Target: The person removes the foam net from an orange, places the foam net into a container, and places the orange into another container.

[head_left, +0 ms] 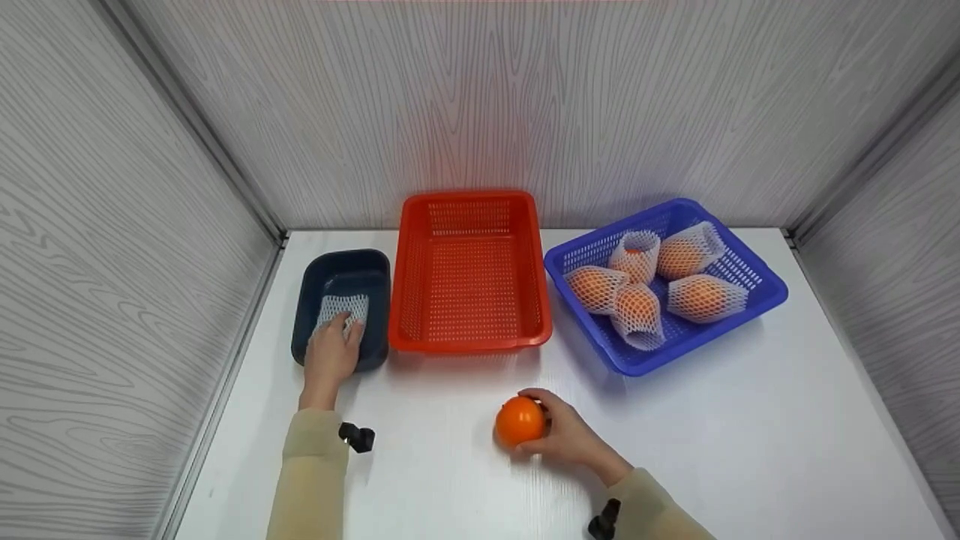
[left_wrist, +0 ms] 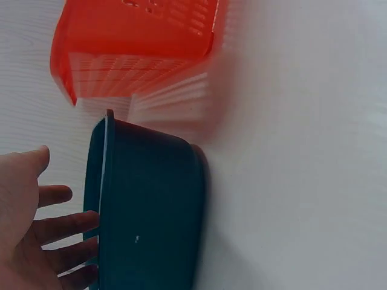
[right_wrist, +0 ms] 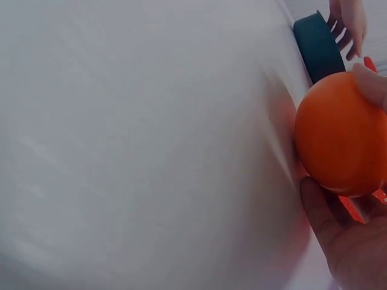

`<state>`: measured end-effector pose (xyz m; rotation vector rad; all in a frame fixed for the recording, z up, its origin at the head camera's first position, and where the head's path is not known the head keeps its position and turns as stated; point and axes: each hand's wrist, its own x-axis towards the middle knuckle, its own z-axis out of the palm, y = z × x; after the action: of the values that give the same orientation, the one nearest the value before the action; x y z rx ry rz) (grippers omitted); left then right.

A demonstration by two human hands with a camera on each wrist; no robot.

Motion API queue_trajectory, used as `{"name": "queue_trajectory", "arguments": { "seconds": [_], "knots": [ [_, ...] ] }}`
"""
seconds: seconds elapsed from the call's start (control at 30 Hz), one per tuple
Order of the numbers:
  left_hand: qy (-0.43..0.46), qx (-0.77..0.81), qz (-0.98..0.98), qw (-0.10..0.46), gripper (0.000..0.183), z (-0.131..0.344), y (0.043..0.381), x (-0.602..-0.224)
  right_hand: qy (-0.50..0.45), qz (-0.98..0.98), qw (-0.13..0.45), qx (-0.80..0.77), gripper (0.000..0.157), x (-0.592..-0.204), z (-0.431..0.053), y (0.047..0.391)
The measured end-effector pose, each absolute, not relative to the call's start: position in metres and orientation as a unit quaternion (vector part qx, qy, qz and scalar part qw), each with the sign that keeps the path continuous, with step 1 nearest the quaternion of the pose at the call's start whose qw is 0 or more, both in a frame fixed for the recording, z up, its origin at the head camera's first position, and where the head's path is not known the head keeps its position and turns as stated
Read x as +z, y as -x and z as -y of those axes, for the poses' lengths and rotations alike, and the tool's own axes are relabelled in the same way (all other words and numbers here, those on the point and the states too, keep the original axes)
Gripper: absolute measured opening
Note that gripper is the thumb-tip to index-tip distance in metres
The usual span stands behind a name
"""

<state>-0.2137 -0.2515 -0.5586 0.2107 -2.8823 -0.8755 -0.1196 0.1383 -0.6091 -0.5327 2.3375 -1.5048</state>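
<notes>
My left hand (head_left: 332,354) is over a dark teal bin (head_left: 306,300), where a white foam net sleeve (head_left: 346,303) lies under the fingertips. In the left wrist view those fingers (left_wrist: 63,226) are spread and loosely straight, with nothing between them; the sleeve is hidden there by the bin wall. On the white table, in front of the red basket, my right hand (head_left: 570,439) holds a bare orange (head_left: 520,421). Thumb and fingers curve round the fruit (right_wrist: 338,136) from its right side in the head view.
A red basket (head_left: 470,346) without contents stands beside the teal bin. To its right, a blue basket (head_left: 637,365), set at an angle, bears several oranges in white foam nets (head_left: 705,298). Wood-grain panels (head_left: 480,112) enclose the table at the back and sides.
</notes>
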Motion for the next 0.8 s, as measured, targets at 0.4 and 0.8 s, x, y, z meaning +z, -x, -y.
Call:
{"name": "queue_trajectory", "arguments": {
  "seconds": [0.4, 0.8],
  "knots": [
    [-0.048, -0.367, 0.924, 0.098, 0.045, 0.217, 0.188, -0.542, 0.195, -0.803, 0.135, -0.547, 0.077, -0.582, -0.136, 0.12],
    [-0.062, -0.449, 0.879, 0.146, 0.036, 0.189, 0.179, -0.551, 0.228, -0.805, 0.102, -0.538, 0.076, -0.569, -0.134, 0.122]
  ]
}}
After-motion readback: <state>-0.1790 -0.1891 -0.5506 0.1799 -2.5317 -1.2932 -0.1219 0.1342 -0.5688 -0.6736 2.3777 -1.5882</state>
